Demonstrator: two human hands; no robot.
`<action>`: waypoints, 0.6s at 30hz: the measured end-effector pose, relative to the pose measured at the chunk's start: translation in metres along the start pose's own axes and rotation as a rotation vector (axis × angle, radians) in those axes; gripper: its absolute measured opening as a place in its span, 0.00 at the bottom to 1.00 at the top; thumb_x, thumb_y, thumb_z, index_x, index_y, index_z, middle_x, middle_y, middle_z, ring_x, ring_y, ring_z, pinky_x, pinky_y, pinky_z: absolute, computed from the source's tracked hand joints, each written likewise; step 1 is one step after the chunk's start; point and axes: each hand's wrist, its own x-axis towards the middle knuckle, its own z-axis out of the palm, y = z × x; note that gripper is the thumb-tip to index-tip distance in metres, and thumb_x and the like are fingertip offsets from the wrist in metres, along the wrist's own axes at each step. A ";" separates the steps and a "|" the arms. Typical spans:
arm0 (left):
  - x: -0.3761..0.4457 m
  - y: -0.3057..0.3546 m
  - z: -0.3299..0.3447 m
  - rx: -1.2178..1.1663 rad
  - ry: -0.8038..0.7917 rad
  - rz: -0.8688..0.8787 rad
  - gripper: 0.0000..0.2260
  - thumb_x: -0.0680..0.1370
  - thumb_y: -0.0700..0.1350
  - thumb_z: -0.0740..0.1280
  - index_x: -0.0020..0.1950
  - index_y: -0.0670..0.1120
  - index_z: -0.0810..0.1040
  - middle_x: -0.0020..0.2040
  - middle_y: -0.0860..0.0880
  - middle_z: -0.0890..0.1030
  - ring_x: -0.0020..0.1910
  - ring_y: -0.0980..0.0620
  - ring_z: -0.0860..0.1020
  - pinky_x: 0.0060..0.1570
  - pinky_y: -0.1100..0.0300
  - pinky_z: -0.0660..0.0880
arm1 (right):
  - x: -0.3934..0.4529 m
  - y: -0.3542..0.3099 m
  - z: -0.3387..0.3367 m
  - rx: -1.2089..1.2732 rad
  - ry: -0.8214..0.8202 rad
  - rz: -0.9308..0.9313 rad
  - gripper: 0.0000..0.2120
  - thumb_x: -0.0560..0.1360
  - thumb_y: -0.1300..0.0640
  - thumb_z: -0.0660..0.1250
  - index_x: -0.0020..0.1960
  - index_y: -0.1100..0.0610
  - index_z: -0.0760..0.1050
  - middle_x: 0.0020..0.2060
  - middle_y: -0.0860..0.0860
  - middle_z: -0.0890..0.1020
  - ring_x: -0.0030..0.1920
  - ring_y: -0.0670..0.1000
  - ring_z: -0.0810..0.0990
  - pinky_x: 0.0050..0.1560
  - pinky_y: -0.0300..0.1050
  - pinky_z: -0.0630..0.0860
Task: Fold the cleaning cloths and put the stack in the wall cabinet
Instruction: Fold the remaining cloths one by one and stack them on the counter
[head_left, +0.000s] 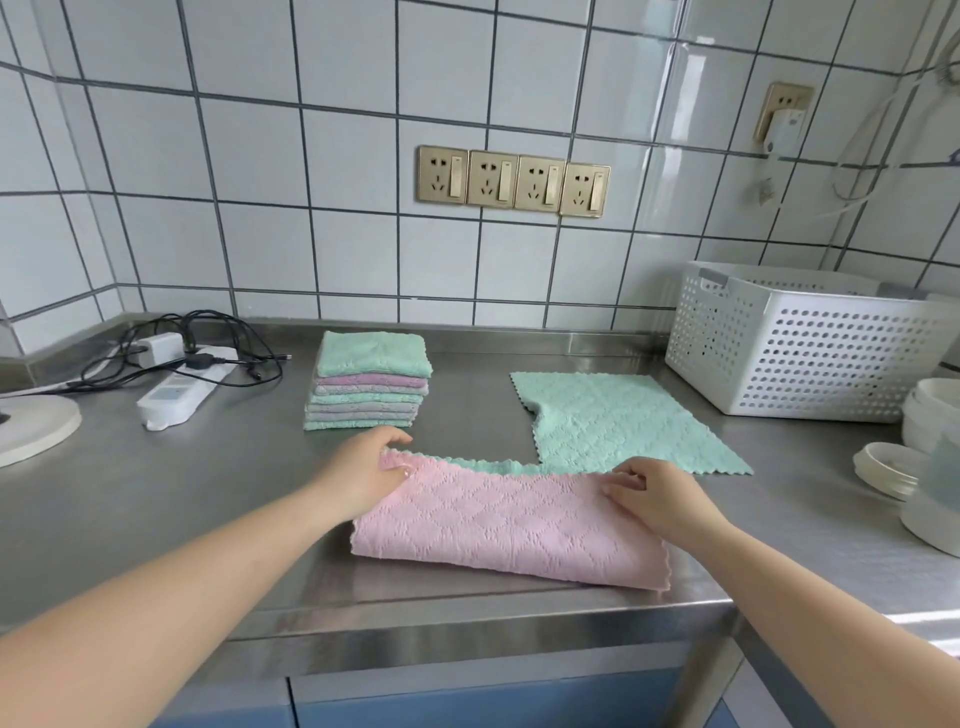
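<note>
Both forearms reach in from the near edge of the steel counter (156, 493) to a pink cloth (498, 525) lying folded in half just inside that edge. At its far left corner the left hand (363, 473) pinches the doubled edge between thumb and fingertips, the grip closed on the fabric. At the far right corner the right hand (660, 493) does the same, fingers curled over and its grip clamped on the pink cloth. Between the two grips the far edge runs roughly straight, and a thin strip of green shows just beyond it.

Just past the right grip, touching the pink cloth's far edge, a green cloth (623, 421) lies spread flat, with its near left corner turned under. Just beyond the left grip stands a stack of folded cloths (369, 384) in green, pink and grey, close to the fingertips though apart from them. Farther left of that grip lie a white power strip (176, 395) and a tangle of black cables (228, 338). Well beyond the right grip, against the tiled wall, sits a white perforated basket (800, 353), and to that grip's right are white round containers (893, 467). Four gold sockets (511, 180) are set in the wall above.
</note>
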 end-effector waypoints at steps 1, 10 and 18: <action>0.004 -0.001 0.003 0.019 0.000 -0.003 0.18 0.75 0.42 0.68 0.64 0.46 0.73 0.65 0.50 0.75 0.65 0.51 0.71 0.57 0.64 0.64 | 0.003 0.001 0.000 0.004 0.006 0.002 0.07 0.76 0.51 0.65 0.49 0.53 0.78 0.41 0.46 0.81 0.43 0.47 0.79 0.42 0.43 0.75; 0.028 -0.004 0.011 0.101 0.009 -0.049 0.18 0.75 0.47 0.68 0.65 0.50 0.72 0.65 0.52 0.74 0.64 0.51 0.71 0.58 0.61 0.67 | 0.026 0.009 0.006 0.002 0.048 0.035 0.08 0.76 0.51 0.66 0.51 0.53 0.77 0.37 0.41 0.77 0.39 0.43 0.75 0.32 0.36 0.69; 0.032 -0.003 0.016 0.195 -0.006 -0.046 0.17 0.76 0.47 0.67 0.65 0.50 0.72 0.65 0.52 0.74 0.65 0.51 0.72 0.58 0.60 0.68 | 0.035 0.012 0.013 -0.024 0.046 0.045 0.10 0.75 0.50 0.66 0.52 0.53 0.78 0.46 0.47 0.83 0.46 0.49 0.79 0.42 0.43 0.75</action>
